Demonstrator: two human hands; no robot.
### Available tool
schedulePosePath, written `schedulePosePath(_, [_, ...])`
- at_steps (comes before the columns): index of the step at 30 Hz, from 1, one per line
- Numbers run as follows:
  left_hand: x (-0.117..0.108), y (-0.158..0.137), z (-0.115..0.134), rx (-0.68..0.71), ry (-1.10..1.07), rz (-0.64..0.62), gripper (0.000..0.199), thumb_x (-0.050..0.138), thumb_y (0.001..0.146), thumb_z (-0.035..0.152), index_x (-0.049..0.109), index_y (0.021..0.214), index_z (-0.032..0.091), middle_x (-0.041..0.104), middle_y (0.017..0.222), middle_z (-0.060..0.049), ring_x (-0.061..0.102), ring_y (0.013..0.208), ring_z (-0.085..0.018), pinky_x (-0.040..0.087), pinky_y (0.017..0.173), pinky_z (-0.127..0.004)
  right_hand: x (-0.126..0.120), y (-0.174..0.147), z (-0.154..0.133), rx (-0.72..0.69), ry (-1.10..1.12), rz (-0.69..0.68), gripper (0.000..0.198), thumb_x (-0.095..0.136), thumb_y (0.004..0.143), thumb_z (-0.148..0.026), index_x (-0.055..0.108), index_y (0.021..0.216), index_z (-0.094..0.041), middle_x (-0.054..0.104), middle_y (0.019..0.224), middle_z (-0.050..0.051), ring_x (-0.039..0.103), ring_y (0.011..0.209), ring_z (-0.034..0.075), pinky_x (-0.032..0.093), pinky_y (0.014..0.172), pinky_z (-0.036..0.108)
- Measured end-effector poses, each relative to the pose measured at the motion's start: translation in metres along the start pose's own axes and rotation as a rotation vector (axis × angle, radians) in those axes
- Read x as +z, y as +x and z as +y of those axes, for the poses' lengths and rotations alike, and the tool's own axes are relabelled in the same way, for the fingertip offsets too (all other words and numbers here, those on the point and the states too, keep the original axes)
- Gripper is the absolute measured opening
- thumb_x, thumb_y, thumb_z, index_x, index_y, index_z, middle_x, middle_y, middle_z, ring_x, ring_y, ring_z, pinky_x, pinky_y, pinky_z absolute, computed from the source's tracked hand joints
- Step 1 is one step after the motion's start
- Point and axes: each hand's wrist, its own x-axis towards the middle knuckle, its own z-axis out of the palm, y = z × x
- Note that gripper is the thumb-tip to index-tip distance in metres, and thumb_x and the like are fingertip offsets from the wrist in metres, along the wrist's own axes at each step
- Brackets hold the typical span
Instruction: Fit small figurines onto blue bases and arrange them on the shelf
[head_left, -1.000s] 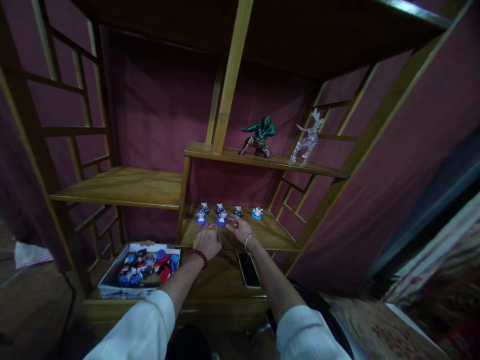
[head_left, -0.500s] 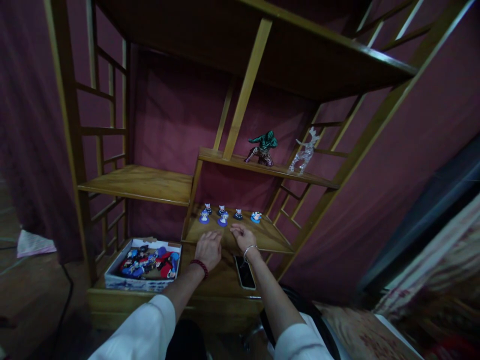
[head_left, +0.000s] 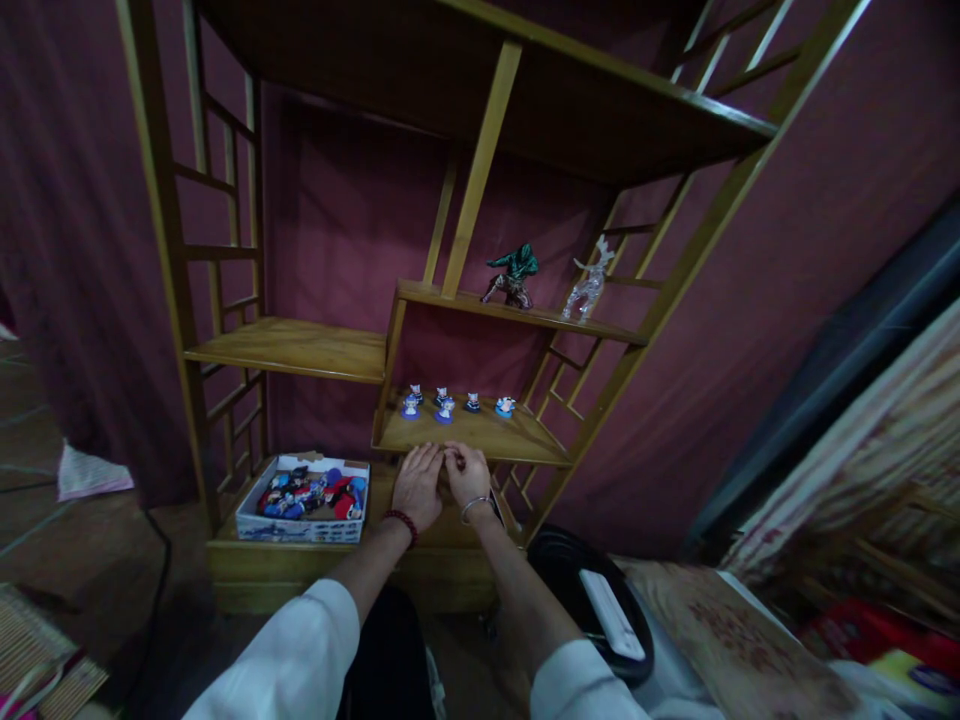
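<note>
My left hand [head_left: 418, 487] reaches to the front edge of the low shelf [head_left: 517, 437], its fingers stretched out and nearly flat. Beside it, my right hand [head_left: 466, 475] has its fingers curled together; whatever they may hold is hidden. The fingertips of both hands almost meet. Just beyond them on the shelf stand two purple-based figurines [head_left: 445, 411], with several small dark figurines [head_left: 472, 402] behind and a blue-based figurine [head_left: 505, 407] to the right. A phone [head_left: 494, 503] lies mostly hidden under my right wrist.
An open cardboard box [head_left: 300, 529] with a heap of colourful figurines stands at the left. On the shelf above are a green crouching figure [head_left: 514, 274] and a clear deer figurine [head_left: 589, 283]. A black round-rimmed seat [head_left: 592, 590] is at the lower right.
The view has shifted, so the shelf sits higher in the picture. My right hand has come closer to my left, and my right wrist now covers most of the phone. The figurines stand as before.
</note>
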Motion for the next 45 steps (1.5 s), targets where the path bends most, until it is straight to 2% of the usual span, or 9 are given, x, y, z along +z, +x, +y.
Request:
schedulePosePath(4, [0.001,-0.009,-0.001,0.006,-0.019,-0.004,0.051,0.039,0.068,0.008,0.042,0.119,0.007,0.039,0.130,-0.011,0.023,0.125,-0.017,0.022,0.104,-0.037,0.010,-0.023,-0.009,-0.049,-0.045,0.014,0.023,0.040,0.077,-0.019,0.061,0.086,-0.020,0.062,0.085,0.005,0.052,0.081,0.017,0.039,0.081,0.030])
schedulePosePath(8, [-0.002,-0.016,-0.004,0.011,-0.019,-0.040,0.046,0.035,0.073,0.010,0.041,0.119,0.007,0.034,0.133,-0.011,0.019,0.127,-0.016,0.026,0.101,-0.036,0.021,-0.039,-0.013,-0.018,0.030,0.018,0.028,0.036,0.077,-0.015,0.060,0.090,-0.019,0.060,0.088,0.007,0.051,0.084,0.017,0.040,0.079,0.029])
schedulePosePath(12, [-0.005,-0.026,-0.009,0.024,-0.011,-0.082,0.046,0.035,0.072,0.007,0.044,0.117,0.006,0.033,0.134,-0.011,0.016,0.127,-0.015,0.027,0.102,-0.031,0.028,-0.049,-0.017,0.032,0.053,-0.034,0.028,0.035,0.077,-0.014,0.061,0.088,-0.020,0.059,0.083,0.006,0.053,0.078,0.017,0.043,0.073,0.028])
schedulePosePath(16, [-0.004,-0.040,-0.017,-0.069,-0.002,-0.115,0.046,0.035,0.071,0.005,0.046,0.115,0.005,0.037,0.131,-0.011,0.021,0.126,-0.015,0.029,0.101,-0.028,0.037,-0.058,-0.023,0.069,0.048,-0.114,0.028,0.038,0.074,-0.013,0.061,0.087,-0.022,0.059,0.082,0.004,0.055,0.076,0.016,0.044,0.072,0.027])
schedulePosePath(22, [-0.003,-0.057,-0.037,-0.169,0.033,-0.145,0.042,0.036,0.071,0.003,0.050,0.110,0.010,0.045,0.125,-0.011,0.034,0.119,-0.017,0.031,0.099,-0.032,0.065,-0.074,-0.027,0.088,0.051,-0.181,0.030,0.037,0.074,-0.010,0.062,0.087,-0.021,0.062,0.083,0.005,0.057,0.078,0.016,0.045,0.072,0.025])
schedulePosePath(26, [-0.003,-0.065,-0.055,-0.233,0.052,-0.192,0.038,0.035,0.072,0.003,0.054,0.103,0.012,0.048,0.122,-0.009,0.042,0.113,-0.014,0.033,0.095,-0.026,0.085,-0.081,-0.030,0.099,0.076,-0.205,0.030,0.040,0.072,-0.007,0.064,0.085,-0.020,0.063,0.084,0.004,0.058,0.078,0.014,0.044,0.072,0.021])
schedulePosePath(32, [-0.006,-0.077,-0.078,-0.305,0.050,-0.245,0.038,0.034,0.073,0.005,0.052,0.106,0.010,0.047,0.122,-0.010,0.044,0.110,-0.014,0.034,0.093,-0.024,0.111,-0.086,-0.039,0.104,0.076,-0.281,0.032,0.040,0.071,-0.003,0.065,0.084,-0.018,0.064,0.083,0.005,0.059,0.078,0.013,0.044,0.073,0.020])
schedulePosePath(45, [0.000,-0.093,-0.119,-0.433,0.115,-0.306,0.034,0.032,0.076,0.008,0.053,0.104,0.011,0.052,0.115,-0.011,0.047,0.105,-0.015,0.034,0.091,-0.024,0.152,-0.089,-0.047,0.141,0.032,-0.497,0.029,0.042,0.075,-0.008,0.065,0.087,-0.020,0.065,0.089,0.005,0.060,0.080,0.013,0.044,0.073,0.019])
